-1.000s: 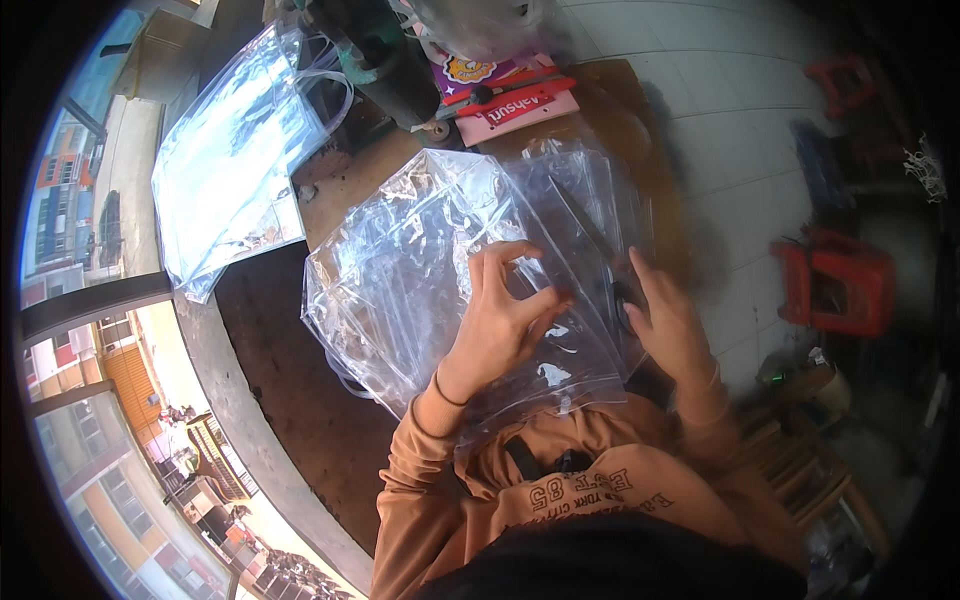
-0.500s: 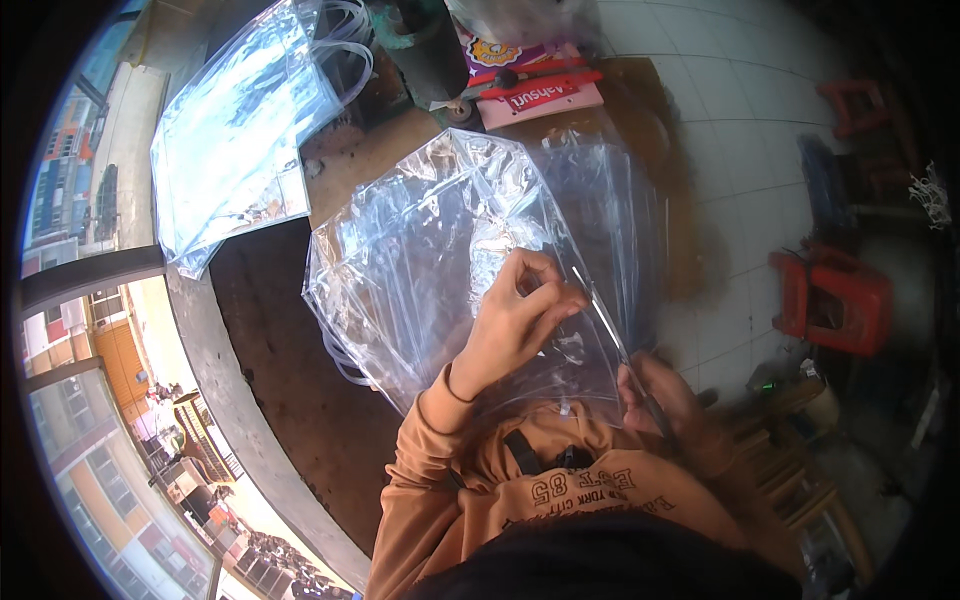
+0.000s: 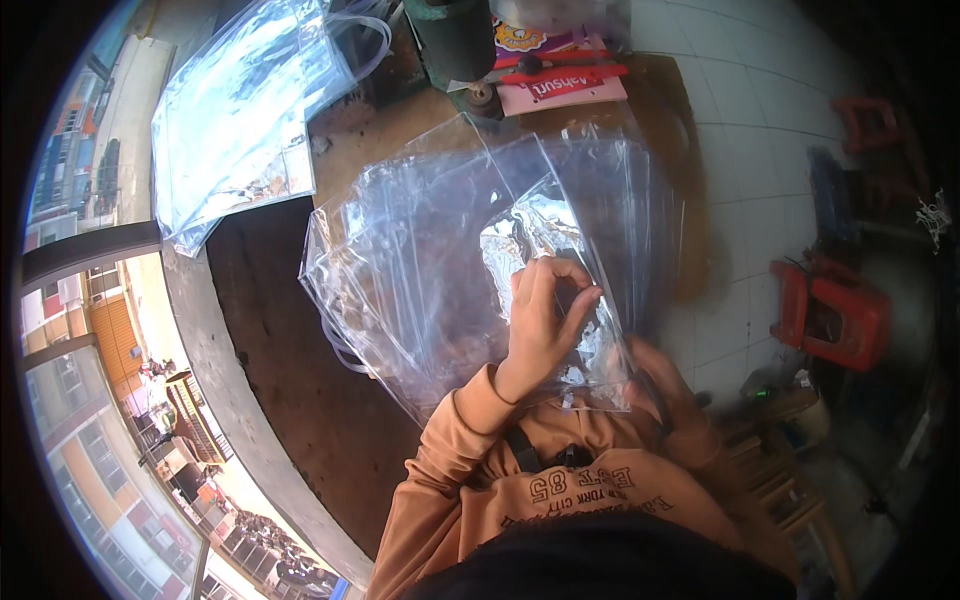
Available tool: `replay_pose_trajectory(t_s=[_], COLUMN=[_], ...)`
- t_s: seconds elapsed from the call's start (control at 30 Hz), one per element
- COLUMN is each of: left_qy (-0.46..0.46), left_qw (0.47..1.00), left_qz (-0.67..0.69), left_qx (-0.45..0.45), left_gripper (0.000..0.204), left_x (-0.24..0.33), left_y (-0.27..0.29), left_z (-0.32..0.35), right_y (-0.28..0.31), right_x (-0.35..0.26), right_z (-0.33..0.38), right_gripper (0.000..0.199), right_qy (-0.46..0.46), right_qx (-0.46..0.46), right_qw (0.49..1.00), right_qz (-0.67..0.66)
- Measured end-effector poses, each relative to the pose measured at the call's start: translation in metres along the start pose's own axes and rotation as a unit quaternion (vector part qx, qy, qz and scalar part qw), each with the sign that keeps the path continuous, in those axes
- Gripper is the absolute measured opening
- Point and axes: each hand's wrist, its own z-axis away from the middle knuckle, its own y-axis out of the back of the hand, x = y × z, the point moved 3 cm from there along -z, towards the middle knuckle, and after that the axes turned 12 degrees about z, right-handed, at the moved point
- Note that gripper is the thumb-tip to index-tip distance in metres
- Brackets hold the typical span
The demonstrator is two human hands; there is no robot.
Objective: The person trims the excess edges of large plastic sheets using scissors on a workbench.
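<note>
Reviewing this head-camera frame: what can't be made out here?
- Right hand, head view: lies under the clear plastic bags; its grip is unreadable.
- Left hand: fingertips curl onto the plastic; whether they pinch a sheet is unclear.
- Dark green object: cut off by the top edge.
- Bag count: transparent layers overlap.

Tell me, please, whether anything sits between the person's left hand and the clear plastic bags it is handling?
Nothing visible does. The left hand already rests on the stack of clear plastic bags, its fingers pinching a sheet. The right hand lies at the stack's lower right edge, partly seen through the film.
</note>
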Motion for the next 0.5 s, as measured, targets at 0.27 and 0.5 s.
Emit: replay_pose_trajectory(t_s=[0.27, 0.5], left_qy=[-0.006, 0.001], left_qw=[1.000, 1.000], left_qz=[0.008, 0.000], left_qx=[0.005, -0.001], left_gripper=[0.024, 0.023], left_x=[-0.0013, -0.0028], left_y=[-0.0028, -0.0038], left_z=[0.0012, 0.0022], right_y=[-0.0042, -0.0060], right_x=[-0.0041, 0.0002], right_z=[-0.0066, -0.0093], right_gripper=[0.045, 0.049], right_qy=[0.017, 0.021], right_qx=[0.025, 0.033], right_qw=[0.999, 0.999], right_qz=[-0.023, -0.020])
